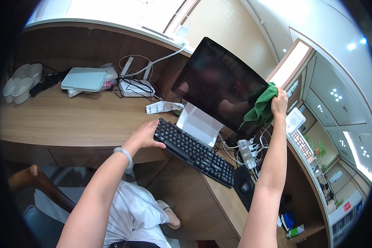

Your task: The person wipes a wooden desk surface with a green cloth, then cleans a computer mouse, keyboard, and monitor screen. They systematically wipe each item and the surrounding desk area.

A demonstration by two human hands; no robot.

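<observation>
My right hand [279, 102] grips a green cloth [261, 107] against the right edge of a black monitor [220, 83], whose dark screen shows a reflection. The cloth hangs down over the screen's lower right corner. With fingers and thumb, my left hand [147, 135] holds the left end of a black keyboard [195, 152], which lies slantwise in front of the white monitor stand [200, 122]. A pale bangle is on my left wrist. To the right of the keyboard, a black mouse [246, 186] rests on a dark mouse pad [241, 200].
Along the back of the wooden desk [65, 124] are a white divided tray [23, 82], a pale blue flat case [84, 79] and a white router [136, 88] with tangled cables. Power strips [247, 153] with plugs sit behind the mouse. A wooden chair arm [46, 183] is at lower left.
</observation>
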